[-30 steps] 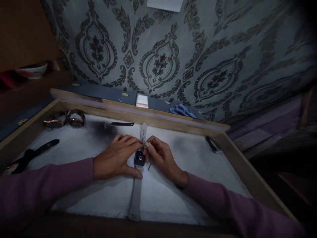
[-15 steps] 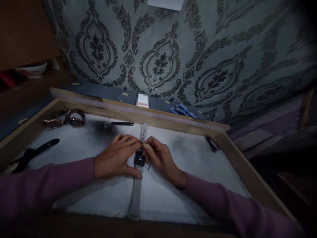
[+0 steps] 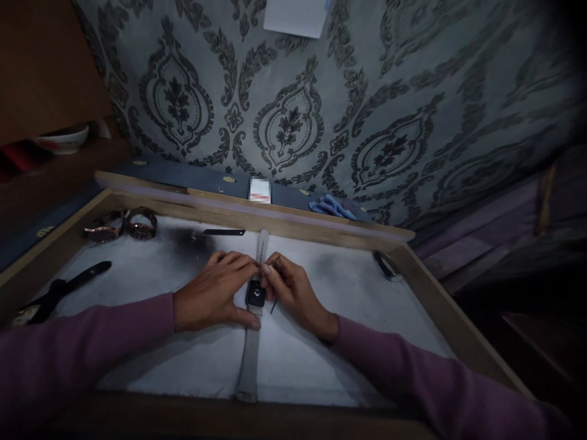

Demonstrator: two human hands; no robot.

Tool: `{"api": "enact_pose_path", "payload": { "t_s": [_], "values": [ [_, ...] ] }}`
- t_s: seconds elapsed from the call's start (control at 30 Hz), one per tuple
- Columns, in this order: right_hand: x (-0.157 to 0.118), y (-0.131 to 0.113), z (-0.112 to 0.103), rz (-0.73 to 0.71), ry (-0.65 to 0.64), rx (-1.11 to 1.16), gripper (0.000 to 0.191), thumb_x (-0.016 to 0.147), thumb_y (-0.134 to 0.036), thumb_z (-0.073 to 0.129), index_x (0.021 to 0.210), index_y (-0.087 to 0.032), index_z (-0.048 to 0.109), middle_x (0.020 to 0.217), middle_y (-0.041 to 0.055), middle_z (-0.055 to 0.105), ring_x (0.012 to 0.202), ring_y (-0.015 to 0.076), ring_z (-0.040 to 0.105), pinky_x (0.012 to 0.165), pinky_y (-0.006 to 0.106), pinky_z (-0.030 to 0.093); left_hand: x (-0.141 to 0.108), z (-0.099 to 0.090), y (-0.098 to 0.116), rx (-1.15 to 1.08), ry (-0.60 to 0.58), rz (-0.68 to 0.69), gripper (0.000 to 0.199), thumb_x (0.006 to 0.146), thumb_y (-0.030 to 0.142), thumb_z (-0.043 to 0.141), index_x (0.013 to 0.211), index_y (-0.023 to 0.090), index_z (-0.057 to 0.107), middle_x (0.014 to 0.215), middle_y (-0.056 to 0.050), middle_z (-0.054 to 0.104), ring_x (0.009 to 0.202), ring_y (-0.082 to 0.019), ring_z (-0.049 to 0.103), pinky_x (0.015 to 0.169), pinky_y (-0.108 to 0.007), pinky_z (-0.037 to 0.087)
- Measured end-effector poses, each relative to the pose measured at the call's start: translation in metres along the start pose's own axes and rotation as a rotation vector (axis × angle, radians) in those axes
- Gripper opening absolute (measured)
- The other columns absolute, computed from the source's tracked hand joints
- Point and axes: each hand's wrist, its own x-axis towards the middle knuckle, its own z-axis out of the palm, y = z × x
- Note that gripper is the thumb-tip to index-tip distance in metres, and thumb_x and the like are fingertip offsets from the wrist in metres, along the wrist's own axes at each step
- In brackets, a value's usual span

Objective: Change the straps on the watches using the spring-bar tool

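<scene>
One bare left hand [image 3: 211, 298], fingers spread, is steadying the black, rectangular, grey-strapped smartwatch [image 3: 255, 294] between the hands; the right hand [image 3: 296, 290] is pressing thumb and forefinger together, contents unclear, apparently working its upper strap [image 3: 262, 244], probably needing fine alignment next.

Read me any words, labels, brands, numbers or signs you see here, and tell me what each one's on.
No text is readable.
Small white card: pixelated, reddish band, unreadable.
Grey-strapped watch: mark on its dark body, too small to make out.
Copper-toned wristwatches: faces too dark and small.
</scene>
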Motion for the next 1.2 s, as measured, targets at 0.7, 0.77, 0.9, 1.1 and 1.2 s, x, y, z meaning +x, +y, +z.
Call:
{"api": "enact_pose_path", "payload": {
  "t_s": [0.7,0.77,0.9,1.1,1.2],
  "values": [
    [0.003,0.007,-0.001,0.166,0.052,0.265,0.041,0.085,-0.059,0.055,0.076,-0.02,0.046,0.06,-0.004,0.057,0.042,0.0067,0.048,0.043,0.019,0.038,-0.001,0.004,-0.003,-0.067,0.076,-0.02,0.063,0.07,0.057,0.074,0.12,0.023,0.054,0.122,-0.008,0.058,0.116,-0.031,0.048,0.097,-0.043,0.034],
    [0.003,0.006,-0.001,0.16,0.043,0.249,0.042,0.086,-0.06,0.054,0.076,-0.02,0.046,0.061,-0.0037,0.057,0.043,0.0073,0.048,0.043,0.019,0.038,-0.001,0.003,-0.002,-0.098,0.088,-0.033,0.063,0.07,0.054,0.075,0.12,0.023,0.053,0.118,-0.007,0.06,0.114,-0.031,0.05,0.096,-0.044,0.035],
    [0.003,0.005,-0.002,0.13,0.029,0.219,0.043,0.087,-0.06,0.052,0.075,-0.019,0.047,0.058,-0.0042,0.054,0.045,0.0082,0.048,0.045,0.021,0.038,0.0,0.001,0.0,-0.243,0.115,-0.065,0.044,0.076,0.043,0.072,0.111,0.023,0.054,0.113,-0.006,0.062,0.108,-0.028,0.053,0.091,-0.041,0.038],
    [0.004,0.004,-0.003,0.143,0.023,0.192,0.044,0.088,-0.061,0.048,0.073,-0.019,0.048,0.058,-0.0034,0.054,0.046,0.009,0.048,0.046,0.022,0.038,0.011,0.007,-0.006,-0.52,0.216,-0.195,0.028,0.081,0.022,0.056,0.107,0.02,0.045,0.088,-0.001,0.066,0.07,-0.016,0.057,0.066,-0.027,0.041],
    [0.004,0.0,-0.002,0.178,0.013,0.215,0.043,0.087,-0.059,0.049,0.071,-0.019,0.048,0.058,-0.0025,0.055,0.047,0.0097,0.049,0.047,0.022,0.038,0.021,0.011,-0.013,-0.638,0.262,-0.216,0.029,0.077,0.022,0.06,0.103,0.019,0.048,0.072,0.002,0.064,0.066,-0.016,0.057,0.062,-0.025,0.041]
  ]
}}
